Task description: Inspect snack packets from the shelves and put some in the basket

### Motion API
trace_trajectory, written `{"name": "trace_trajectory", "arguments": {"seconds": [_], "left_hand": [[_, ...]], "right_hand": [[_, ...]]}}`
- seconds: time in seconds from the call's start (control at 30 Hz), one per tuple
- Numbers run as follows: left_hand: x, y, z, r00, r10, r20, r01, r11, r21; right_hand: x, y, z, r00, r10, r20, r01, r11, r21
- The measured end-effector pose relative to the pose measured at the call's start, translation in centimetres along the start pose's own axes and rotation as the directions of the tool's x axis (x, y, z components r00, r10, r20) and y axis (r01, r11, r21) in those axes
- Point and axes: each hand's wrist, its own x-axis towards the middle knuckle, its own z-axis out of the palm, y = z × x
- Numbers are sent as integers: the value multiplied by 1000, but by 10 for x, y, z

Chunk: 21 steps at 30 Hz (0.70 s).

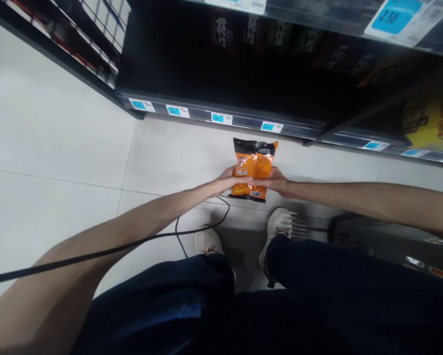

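Observation:
Between my two hands is an orange and black snack bag [256, 160], its printed back with a seam and barcode turned up toward me. My left hand [227, 181] grips its left side, thumb across the front. From the right, my right hand [276, 182] holds the other side, its thumb meeting the left one near the middle. Fingers behind the bag are hidden. The bag hangs over the pale floor, in front of the low shelf edge [239, 123].
Dark shelves [191, 64] with packets at the back span the top. Price tags [221, 119] line the shelf edge. A black cable [132, 244] crosses my left arm. My shoes [280, 222] stand below the bag. A dark grey case [387, 241] lies at the right.

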Motion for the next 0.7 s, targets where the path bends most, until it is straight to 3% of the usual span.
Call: {"name": "trace_trajectory", "arguments": {"seconds": [0.23, 0.7], "left_hand": [[-6, 6, 1, 1000, -30, 5, 30, 999, 20], [-1, 2, -3, 999, -44, 14, 43, 998, 48]], "right_hand": [[-3, -4, 5, 998, -1, -58, -1, 1000, -28], [-1, 5, 3, 998, -51, -19, 51, 998, -34]]}}
